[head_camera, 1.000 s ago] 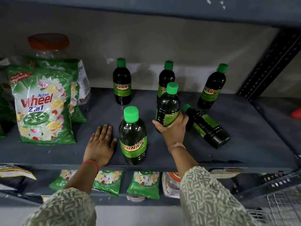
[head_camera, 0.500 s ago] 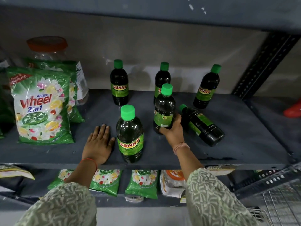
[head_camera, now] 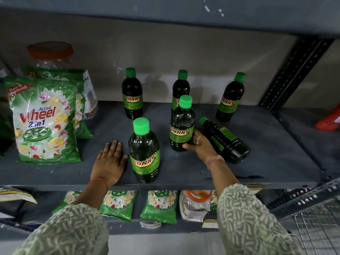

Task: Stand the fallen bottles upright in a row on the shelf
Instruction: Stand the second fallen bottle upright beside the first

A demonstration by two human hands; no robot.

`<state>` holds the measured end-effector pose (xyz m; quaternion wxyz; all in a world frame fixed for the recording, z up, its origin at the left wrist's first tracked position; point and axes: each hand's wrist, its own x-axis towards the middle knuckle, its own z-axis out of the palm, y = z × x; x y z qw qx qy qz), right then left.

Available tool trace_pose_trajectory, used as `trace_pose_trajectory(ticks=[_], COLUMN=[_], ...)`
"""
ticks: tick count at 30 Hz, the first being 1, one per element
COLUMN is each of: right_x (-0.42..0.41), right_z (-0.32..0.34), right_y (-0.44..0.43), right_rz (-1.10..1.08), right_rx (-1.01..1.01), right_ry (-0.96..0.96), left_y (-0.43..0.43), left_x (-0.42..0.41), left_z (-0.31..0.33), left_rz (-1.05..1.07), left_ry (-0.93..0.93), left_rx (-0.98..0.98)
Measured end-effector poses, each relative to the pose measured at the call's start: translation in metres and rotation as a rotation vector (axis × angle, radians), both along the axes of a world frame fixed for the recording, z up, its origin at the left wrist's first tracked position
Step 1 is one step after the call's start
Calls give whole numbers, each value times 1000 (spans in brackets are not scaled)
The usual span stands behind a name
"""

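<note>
While your right hand grips the upright dark green-capped plastic bottle mid-shelf and your left hand lies flat and empty, the fallen bottle just beside needs lifting next.

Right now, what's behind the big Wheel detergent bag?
Behind the Wheel bag leans a second green packet, and further back a clear jar with an orange lid. Their lower parts are hidden.

Wheel pkt left, jar behind
</note>
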<state>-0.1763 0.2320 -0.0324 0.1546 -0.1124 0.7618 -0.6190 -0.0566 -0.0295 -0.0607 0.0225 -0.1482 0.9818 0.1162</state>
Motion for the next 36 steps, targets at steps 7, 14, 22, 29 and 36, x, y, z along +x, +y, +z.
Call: trace_pose_trajectory(ticks=[7, 14, 22, 29, 36], right_x=[-3, 11, 12, 18, 84], right_z=[-11, -15, -21, -8, -14], right_y=[3, -15, -13, -20, -2], right_rz=[42, -181, -182, -193, -136], right_rx=[-62, 45, 30, 82, 140], right_ry=[-40, 199, 161, 204, 220], left_y=[1, 1, 2, 0, 0], left_x=[1, 2, 1, -1, 0], left_z=[1, 2, 1, 2, 1], left_rz=[7, 9, 15, 9, -5], left_ry=[0, 18, 16, 1, -24], left_rx=[13, 27, 35, 11, -14])
